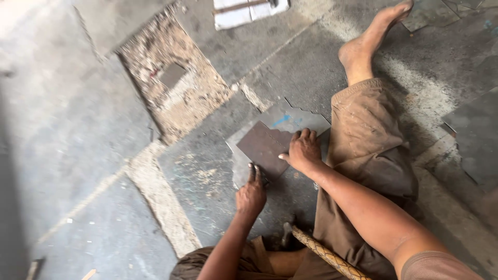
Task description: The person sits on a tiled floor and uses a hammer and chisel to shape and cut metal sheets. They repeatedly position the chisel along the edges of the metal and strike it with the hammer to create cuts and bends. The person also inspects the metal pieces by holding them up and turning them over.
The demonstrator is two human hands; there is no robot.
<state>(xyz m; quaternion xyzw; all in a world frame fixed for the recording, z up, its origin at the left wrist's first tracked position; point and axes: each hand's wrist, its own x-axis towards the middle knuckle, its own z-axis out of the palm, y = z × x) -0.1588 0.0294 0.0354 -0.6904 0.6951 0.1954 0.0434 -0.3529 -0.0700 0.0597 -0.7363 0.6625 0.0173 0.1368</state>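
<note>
Fingers of the right hand (303, 152) lie together, flat on a brown metal plate (264, 148); the left hand (251, 194), fingers together, presses its near edge on the concrete floor (93, 129).

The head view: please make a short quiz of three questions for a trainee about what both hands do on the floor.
1. True or false: the right hand lies flat on the brown metal plate.
2. What lies under the brown plate? A) a grey metal sheet with a jagged edge B) a wooden board C) a cloth
3. Name the thing lying across the person's lap.

Key
1. True.
2. A, the grey sheet on the concrete floor.
3. A wrapped stick-like handle. The left hand touches the plate's near edge with its fingertips.
</note>
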